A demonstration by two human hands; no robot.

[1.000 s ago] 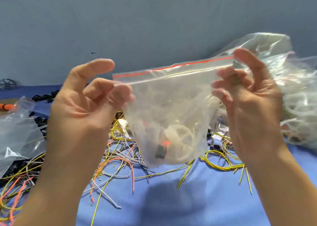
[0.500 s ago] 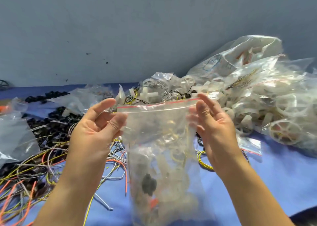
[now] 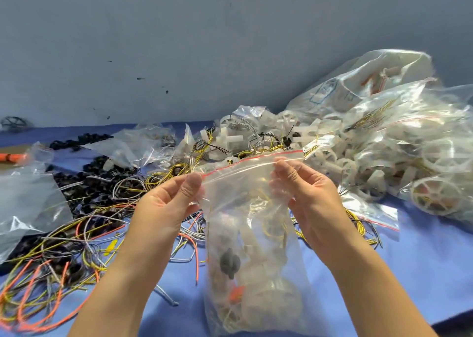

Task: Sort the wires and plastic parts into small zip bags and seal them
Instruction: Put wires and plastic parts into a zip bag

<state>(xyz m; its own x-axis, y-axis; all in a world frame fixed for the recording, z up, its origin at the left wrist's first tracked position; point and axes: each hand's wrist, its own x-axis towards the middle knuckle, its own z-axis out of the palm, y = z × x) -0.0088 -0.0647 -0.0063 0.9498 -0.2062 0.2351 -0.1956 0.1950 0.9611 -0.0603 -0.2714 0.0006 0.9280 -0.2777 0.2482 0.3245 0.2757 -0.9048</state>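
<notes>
lowered zip bag (image 3: 252, 254) over table (image 3: 425, 265); pinched its mouth ends with left grip (image 3: 166, 203) and right grip (image 3: 307, 193); sealing apparently begun.

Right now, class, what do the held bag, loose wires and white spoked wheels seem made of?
Bag: thin clear plastic film, glossy and creased, contents showing through. Wires: coloured plastic sheathing, apparently; cores hidden. Wheels: likely moulded plastic, translucent white, slightly shiny.

Bright even light; bag pile (image 3: 384, 137) glares; edges blurred, bowed.
</notes>
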